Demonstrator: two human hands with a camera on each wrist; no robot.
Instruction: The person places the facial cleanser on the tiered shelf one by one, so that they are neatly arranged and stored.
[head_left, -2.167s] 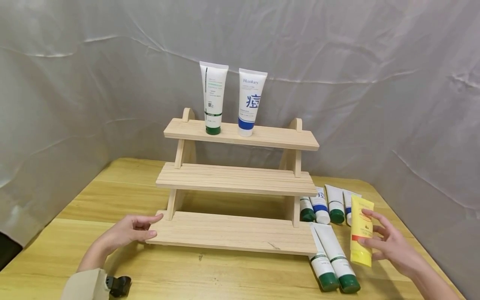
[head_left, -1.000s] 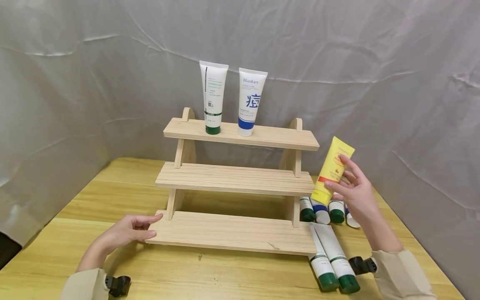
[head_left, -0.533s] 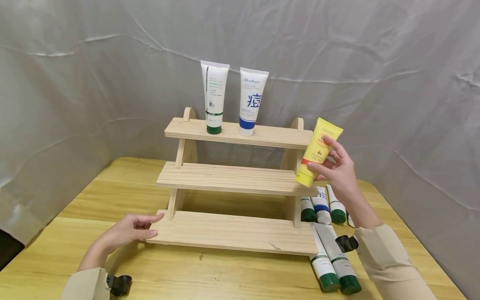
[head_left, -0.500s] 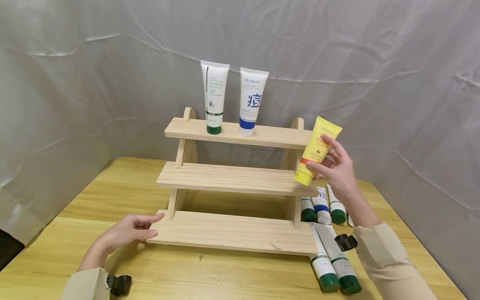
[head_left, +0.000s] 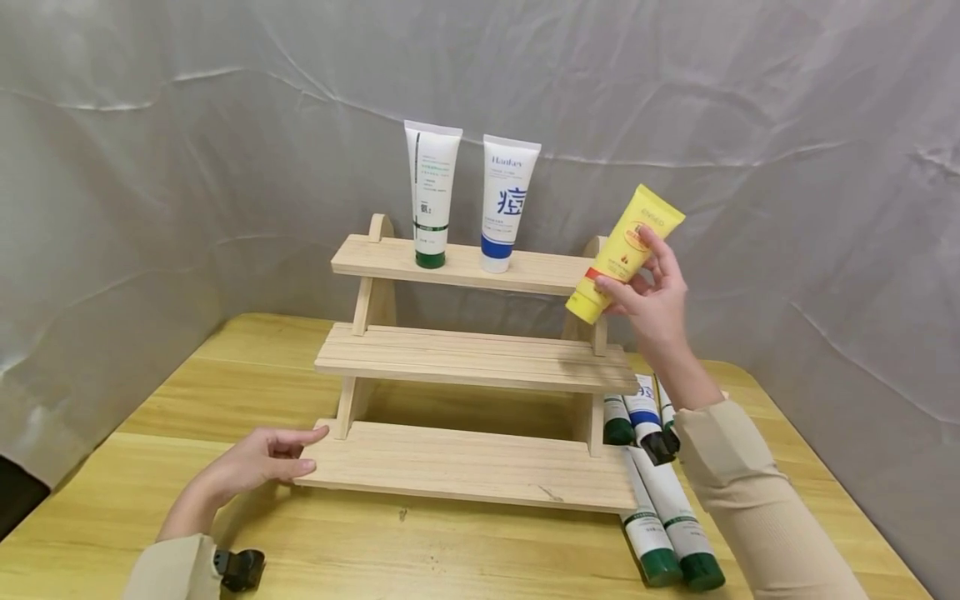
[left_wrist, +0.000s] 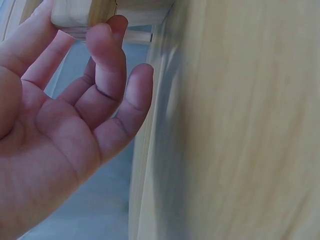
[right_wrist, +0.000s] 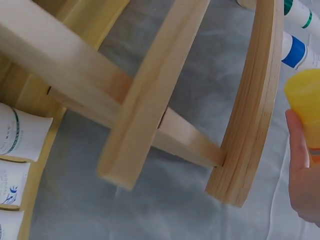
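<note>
In the head view my right hand (head_left: 651,304) holds a yellow squeeze tube (head_left: 617,257) between thumb and fingers, tilted, its cap end low and overlapping the right end of the top shelf. My left hand (head_left: 251,467) pinches the left end of the bottom board of a three-tier wooden display rack (head_left: 465,462); the left wrist view shows curled fingers (left_wrist: 107,70) at the board's corner. A white tube with a green cap (head_left: 435,187) and a white tube with a blue band (head_left: 510,192) stand upright on the top shelf. The right wrist view catches the yellow tube's cap end (right_wrist: 305,95).
Two white green-capped tubes (head_left: 684,521) lie on the wooden table (head_left: 450,558) by the rack's right front corner. Behind them lie several more tubes (head_left: 641,404), partly covered by the right wrist camera and sleeve. A grey cloth (head_left: 225,167) hangs behind the rack.
My right hand has lifted the yellow tube from the table's right side up and leftward to the top shelf's right end, tilting it on the way. The left hand stays on the rack.
</note>
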